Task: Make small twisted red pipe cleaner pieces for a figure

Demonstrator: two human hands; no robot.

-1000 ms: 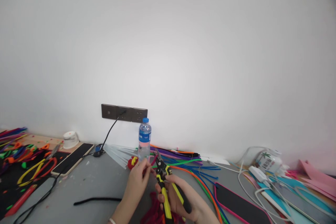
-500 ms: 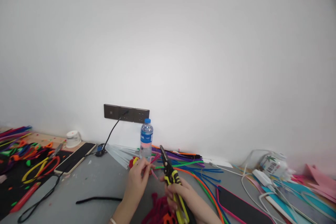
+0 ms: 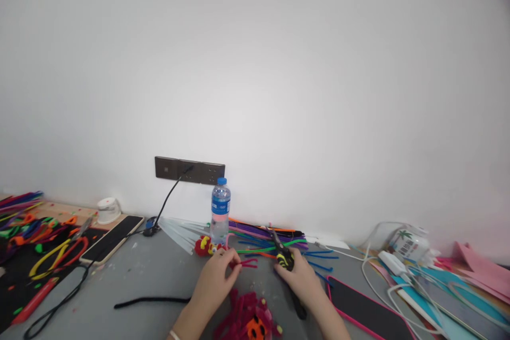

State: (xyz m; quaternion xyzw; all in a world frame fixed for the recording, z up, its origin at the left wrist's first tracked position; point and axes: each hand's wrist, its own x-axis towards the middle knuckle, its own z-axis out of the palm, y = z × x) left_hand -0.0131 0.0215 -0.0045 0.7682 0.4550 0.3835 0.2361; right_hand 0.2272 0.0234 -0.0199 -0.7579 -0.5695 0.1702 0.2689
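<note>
My left hand (image 3: 215,279) pinches a magenta pipe cleaner (image 3: 250,263) between thumb and fingertips; its ends stick out to the right. Just beyond those fingers sits a small red and yellow pipe-cleaner figure (image 3: 204,245), partly hidden by the hand. On the right, my right hand (image 3: 299,276) is wrapped round black and yellow pliers (image 3: 284,258), low over the table, with their jaws pointing away toward the wall. Whether the pliers touch the table I cannot tell. Between my forearms lies a fuzzy magenta piece with an orange face-like centre (image 3: 255,326).
A water bottle (image 3: 220,215) stands near the wall beside loose pipe cleaners (image 3: 258,231). Phones lie at left (image 3: 113,239) and right (image 3: 366,308). A black pipe cleaner (image 3: 151,300) is left of my left arm. White cables (image 3: 394,292) tangle at right; scissors (image 3: 64,257) lie far left.
My right hand has moved right and away from my left hand, lowering the pliers toward the table. The magenta piece between my arms is now more exposed. My left hand still pinches.
</note>
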